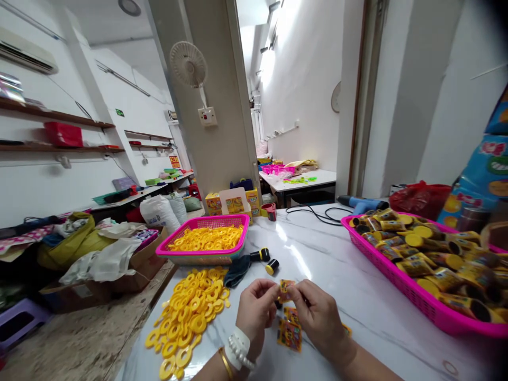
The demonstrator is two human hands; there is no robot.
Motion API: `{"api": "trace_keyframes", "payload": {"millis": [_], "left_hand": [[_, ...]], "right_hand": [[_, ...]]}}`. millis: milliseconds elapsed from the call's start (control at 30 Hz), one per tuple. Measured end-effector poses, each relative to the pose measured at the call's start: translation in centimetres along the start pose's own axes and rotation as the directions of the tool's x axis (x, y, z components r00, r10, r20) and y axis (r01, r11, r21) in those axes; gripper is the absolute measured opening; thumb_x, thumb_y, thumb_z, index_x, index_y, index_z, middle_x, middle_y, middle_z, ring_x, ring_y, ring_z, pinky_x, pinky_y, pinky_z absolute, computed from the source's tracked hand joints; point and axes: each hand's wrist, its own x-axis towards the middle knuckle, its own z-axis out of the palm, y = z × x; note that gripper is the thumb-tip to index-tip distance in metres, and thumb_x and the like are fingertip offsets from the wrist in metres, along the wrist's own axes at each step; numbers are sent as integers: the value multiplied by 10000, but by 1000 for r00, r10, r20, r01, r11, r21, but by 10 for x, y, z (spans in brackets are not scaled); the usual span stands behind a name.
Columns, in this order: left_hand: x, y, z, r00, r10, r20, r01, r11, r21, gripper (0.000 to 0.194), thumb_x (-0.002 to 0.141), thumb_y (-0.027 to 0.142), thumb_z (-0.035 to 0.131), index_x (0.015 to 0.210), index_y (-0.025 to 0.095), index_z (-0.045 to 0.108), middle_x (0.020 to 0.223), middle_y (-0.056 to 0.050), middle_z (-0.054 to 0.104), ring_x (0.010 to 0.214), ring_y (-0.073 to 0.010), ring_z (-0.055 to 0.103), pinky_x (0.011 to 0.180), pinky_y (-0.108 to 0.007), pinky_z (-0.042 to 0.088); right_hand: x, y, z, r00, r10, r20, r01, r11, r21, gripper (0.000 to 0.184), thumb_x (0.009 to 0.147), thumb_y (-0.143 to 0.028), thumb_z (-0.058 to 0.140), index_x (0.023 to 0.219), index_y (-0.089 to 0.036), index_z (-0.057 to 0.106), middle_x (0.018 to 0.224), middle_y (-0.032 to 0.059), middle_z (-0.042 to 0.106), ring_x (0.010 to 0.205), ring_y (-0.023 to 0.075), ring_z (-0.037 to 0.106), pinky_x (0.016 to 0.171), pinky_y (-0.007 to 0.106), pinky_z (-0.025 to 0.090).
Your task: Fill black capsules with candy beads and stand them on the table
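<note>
My left hand (256,307) and my right hand (319,315) meet over the white marbled table, fingers pinched on a small printed label (286,287) in yellow and orange. More printed labels (290,334) lie on the table beneath my hands, and one edge pokes out behind my right hand. Something small and dark is partly hidden by my left fingers. Beyond my hands are two small black tubes with yellow ends, one standing tilted (272,266) and one lying down (260,255) by a dark cloth (238,271). Loose yellow plastic rings (190,317) are heaped left of my left hand.
A pink basket (161,248) of yellow parts stands at the back left. Another pink basket (381,270), full of labelled yellow-and-black tubes, fills the right side. Behind it lie a blue heat gun (363,204) and its black cable (313,214). A tape roll (269,211) sits near yellow boxes (213,203).
</note>
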Motion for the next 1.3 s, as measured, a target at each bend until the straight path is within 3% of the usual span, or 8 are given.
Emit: {"api": "trace_keyframes", "payload": {"millis": [133,233,467,667,933,1133,1300], "left_hand": [[3,-4,-2,992,-125,14,125,992,11,532,550,570,829,772,146,598,434,61,460,345,-22,286,379,-168,115],[5,-6,-1,989,-148,26,148,989,16,542,539,584,830,775,143,621,424,60,453,343,-23,279,384,-173,115],[6,-1,-2,999,-2,-45,6,996,92,491,528,486,867,812,111,725,542,32,501,460,-30,332,423,-165,194],[5,-1,-4,995,86,-43,-80,988,130,416,643,508,794,804,126,759,563,24,476,492,-52,335,439,-186,236],[4,2,-5,977,210,-35,-190,934,302,313,708,452,750,820,163,792,770,-51,653,554,-87,470,457,-211,315],[0,5,2,997,75,20,-77,990,118,385,709,407,752,979,133,736,610,-10,617,498,-86,492,415,-186,270],[-1,-1,4,998,55,-7,-55,998,7,411,637,428,812,862,144,618,622,7,604,484,-84,523,391,-162,248]], "right_hand": [[0,1,0,999,-35,-31,35,999,0,275,976,-246,479,713,-194,544,642,-6,532,580,117,530,571,247,387],[1,1,-2,998,-67,-17,67,998,13,240,973,-230,480,751,-195,566,672,0,551,611,121,551,594,244,402],[5,-2,-8,999,10,36,-9,1000,-14,189,938,-239,537,760,-194,585,682,-1,573,635,128,561,620,248,408],[9,-1,-13,999,45,30,-44,998,-49,286,947,-272,512,671,-200,529,611,-14,528,564,117,504,567,247,386],[5,2,-13,996,83,38,-78,991,-111,346,947,-319,509,622,-201,513,581,-17,496,544,117,457,559,258,353],[6,2,-13,995,93,32,-88,986,-140,353,938,-325,516,608,-199,508,558,-28,461,522,114,426,545,261,331],[4,2,-12,991,125,57,-117,985,-124,346,933,-352,525,626,-195,548,564,-21,490,528,115,430,545,264,334]]}}
